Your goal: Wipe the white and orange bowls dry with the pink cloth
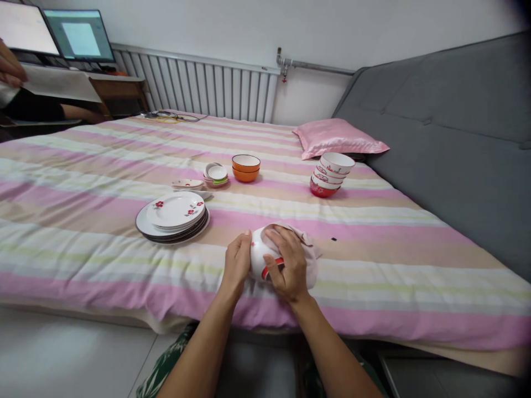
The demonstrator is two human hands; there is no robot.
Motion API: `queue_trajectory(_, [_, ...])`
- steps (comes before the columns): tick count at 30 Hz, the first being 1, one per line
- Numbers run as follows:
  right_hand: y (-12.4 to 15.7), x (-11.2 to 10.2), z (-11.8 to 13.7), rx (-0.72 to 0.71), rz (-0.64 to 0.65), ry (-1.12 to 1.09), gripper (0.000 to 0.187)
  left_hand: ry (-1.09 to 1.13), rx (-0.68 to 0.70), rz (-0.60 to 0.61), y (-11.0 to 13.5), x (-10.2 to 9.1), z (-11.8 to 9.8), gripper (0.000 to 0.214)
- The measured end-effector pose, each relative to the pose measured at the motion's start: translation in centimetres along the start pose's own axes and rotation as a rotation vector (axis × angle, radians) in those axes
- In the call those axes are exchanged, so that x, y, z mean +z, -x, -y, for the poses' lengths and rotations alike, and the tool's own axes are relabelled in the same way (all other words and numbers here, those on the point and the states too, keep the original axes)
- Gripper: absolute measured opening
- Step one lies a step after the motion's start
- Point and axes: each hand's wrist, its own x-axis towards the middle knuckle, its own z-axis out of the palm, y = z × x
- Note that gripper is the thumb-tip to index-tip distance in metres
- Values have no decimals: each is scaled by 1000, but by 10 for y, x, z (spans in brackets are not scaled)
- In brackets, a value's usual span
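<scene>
A white bowl (258, 261) with red markings is held tilted just above the near edge of the bed (398, 309), between the person's two hands. The left hand (236, 260) is clamped on the bowl's left side, its thumb along the upper edge; its other fingers are mostly hidden, so their spread cannot be told. The right hand (291, 264) curves over the right side, fingers bent and lying close together on a pale pink cloth (312, 268), pressing it to the bowl. The right thumb stands apart from those fingers, by a red band on the bowl. Loose cloth hangs out past the right hand.

To the left of the bowl lies a stack of plates (178, 210), the top one white with red flowers. Just behind are small flat dishes (187, 184), then a group of little bowls (216, 173) and, beside them, two nested orange bowls (245, 170). Off to the right, a leaning stack of bowls (329, 178) has a red one at the bottom. Farther back are a pink pillow (338, 137) and a grey headboard (448, 116). At far left, another person's hand (10, 69) shows near two monitors (78, 36).
</scene>
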Motion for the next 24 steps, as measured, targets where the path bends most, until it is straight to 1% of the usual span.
queue_trajectory(6, [-4, -3, -12, 137, -91, -86, 37, 39, -101, -30, 1, 7, 4, 41])
queue_trajectory(9, [-4, -3, -14, 191, -120, -112, 36, 61, -143, -16, 3, 11, 1, 45])
queue_trajectory(12, [-4, -5, -15, 217, -137, -128, 36, 78, -172, 7, 5, 14, -2, 49])
queue_trajectory(15, [-3, -8, -16, 196, -127, -131, 37, 81, -143, 58, 7, 15, -2, 49])
queue_trajectory(19, [-3, -14, -15, 106, -77, -93, 38, 87, -55, 131, 8, 14, 2, 47])
queue_trajectory(24, [-4, -18, -13, -7, -10, -60, 39, 75, -21, 142, 8, 14, 2, 46])
